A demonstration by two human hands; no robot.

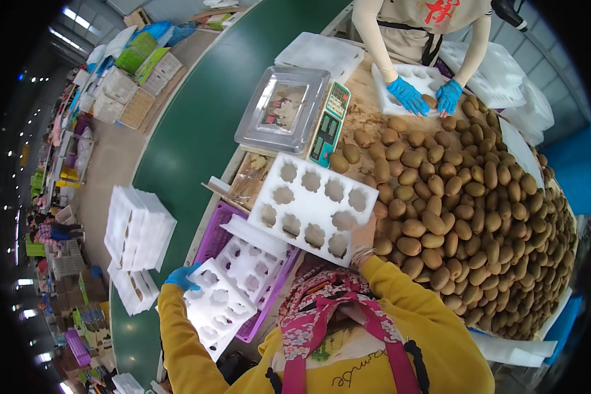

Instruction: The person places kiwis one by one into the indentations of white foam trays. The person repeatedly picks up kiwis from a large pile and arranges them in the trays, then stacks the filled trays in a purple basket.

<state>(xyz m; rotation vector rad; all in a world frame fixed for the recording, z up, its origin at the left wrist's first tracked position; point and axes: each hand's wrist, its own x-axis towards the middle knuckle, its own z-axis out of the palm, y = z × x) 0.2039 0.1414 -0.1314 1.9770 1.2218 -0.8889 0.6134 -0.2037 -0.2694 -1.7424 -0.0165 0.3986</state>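
Observation:
My left hand (182, 278), in a blue glove, grips the upper left edge of a white foam tray (226, 290) with scalloped round cut-outs. That tray is tilted over the purple plastic crate (248, 330), where another white foam tray (236, 253) shows. My right hand (363, 236), bare with bracelets at the wrist, holds the right side of a second white foam tray (295, 204). Its cut-outs are empty, and its fingers' far side is hidden by the foam. Close to this hand lies a large heap of kiwifruit (438, 221) on the wooden table.
A digital scale (331, 123) with a metal pan (280, 111) stands beyond the right-hand tray. A co-worker's blue-gloved hands (408, 96) touch a foam tray and a kiwifruit across the table. Stacked foam trays (138, 229) rest on the green conveyor belt (187, 133) at left.

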